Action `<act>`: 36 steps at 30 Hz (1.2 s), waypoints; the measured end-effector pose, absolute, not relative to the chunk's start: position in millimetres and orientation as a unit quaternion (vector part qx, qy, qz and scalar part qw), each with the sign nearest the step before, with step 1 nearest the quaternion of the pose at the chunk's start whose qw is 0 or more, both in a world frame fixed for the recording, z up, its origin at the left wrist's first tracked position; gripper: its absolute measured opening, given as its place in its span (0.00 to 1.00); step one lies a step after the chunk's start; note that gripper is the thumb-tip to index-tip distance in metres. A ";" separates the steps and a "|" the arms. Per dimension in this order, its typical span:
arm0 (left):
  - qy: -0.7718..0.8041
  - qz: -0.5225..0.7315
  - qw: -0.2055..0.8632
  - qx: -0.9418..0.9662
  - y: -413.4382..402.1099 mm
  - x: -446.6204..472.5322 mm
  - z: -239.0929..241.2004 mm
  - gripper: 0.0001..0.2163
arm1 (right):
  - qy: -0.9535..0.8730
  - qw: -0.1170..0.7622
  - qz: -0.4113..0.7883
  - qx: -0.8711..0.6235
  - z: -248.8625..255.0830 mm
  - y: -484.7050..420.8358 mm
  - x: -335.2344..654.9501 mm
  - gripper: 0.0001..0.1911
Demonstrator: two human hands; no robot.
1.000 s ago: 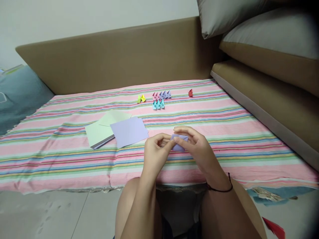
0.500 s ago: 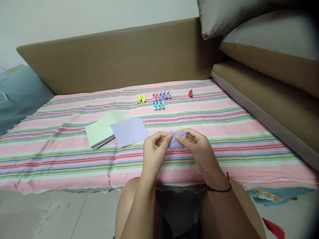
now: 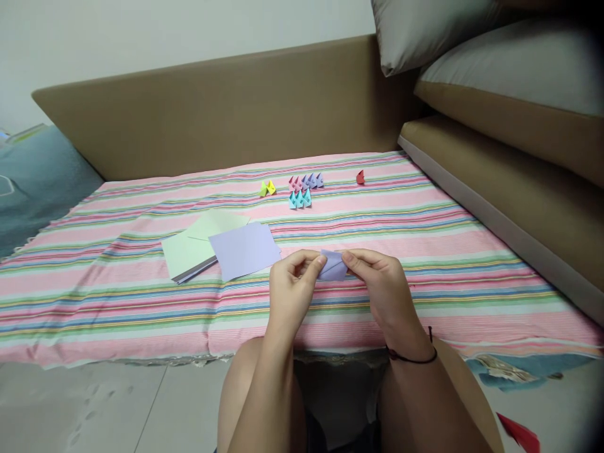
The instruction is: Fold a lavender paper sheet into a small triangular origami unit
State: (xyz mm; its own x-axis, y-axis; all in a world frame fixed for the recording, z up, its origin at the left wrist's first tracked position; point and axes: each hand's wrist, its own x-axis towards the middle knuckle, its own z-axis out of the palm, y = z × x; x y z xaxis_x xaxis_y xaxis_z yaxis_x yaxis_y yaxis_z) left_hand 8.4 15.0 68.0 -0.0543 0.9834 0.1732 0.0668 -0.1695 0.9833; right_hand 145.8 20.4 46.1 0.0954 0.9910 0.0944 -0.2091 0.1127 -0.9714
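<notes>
A small folded lavender paper (image 3: 333, 267) is held up between my two hands, above the front part of the striped cloth. My left hand (image 3: 296, 277) pinches its left side between thumb and fingers. At the paper's right edge, my right hand (image 3: 377, 274) pinches with the thumb on top; a dark cord circles that wrist. Diagonal fold lines show on the paper's face. To the left lie a flat sheet of lavender paper (image 3: 245, 250) and a stack of pale green sheets (image 3: 189, 251) with darker sheets beneath.
Small folded paper pieces stand farther back: yellow (image 3: 268, 188), pink (image 3: 295, 184), lavender (image 3: 313, 181), turquoise (image 3: 300, 199) and red (image 3: 360, 177). The striped cloth (image 3: 141, 302) covers the seat. Cushions (image 3: 509, 151) are piled at right. Red paper (image 3: 518, 431) lies low at right.
My right thumb has shifted from the middle of the folded paper to its right edge. The paper now looks narrower and slightly bent. My left hand keeps its grip.
</notes>
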 end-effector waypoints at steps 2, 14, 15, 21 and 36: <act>0.484 0.542 0.424 0.541 14.3 8.9 69.3 0.07 | -0.443 0.598 0.515 -0.426 46.3 20.7 145.5 0.09; 0.495 0.541 0.404 0.547 15.4 8.5 69.6 0.09 | -0.475 0.596 0.488 -0.426 53.5 19.9 149.4 0.07; 0.495 0.541 0.406 0.546 15.7 8.8 69.6 0.09 | -0.477 0.593 0.489 -0.427 53.9 20.0 149.5 0.07; 0.496 0.534 0.412 0.546 16.9 8.8 69.5 0.09 | -0.455 0.577 0.529 -0.424 50.1 22.7 147.1 0.08; 0.452 0.514 0.473 0.554 16.9 11.0 69.2 0.04 | -0.449 0.577 0.532 -0.427 47.4 19.5 144.2 0.09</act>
State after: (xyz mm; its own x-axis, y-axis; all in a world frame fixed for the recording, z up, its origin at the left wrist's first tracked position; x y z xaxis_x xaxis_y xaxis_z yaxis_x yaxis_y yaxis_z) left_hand 11.0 16.9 69.2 0.0626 0.9880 0.1412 0.0149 -0.1424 0.9897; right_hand 144.2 19.5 47.4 0.0303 0.9975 0.0631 -0.2306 0.0684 -0.9706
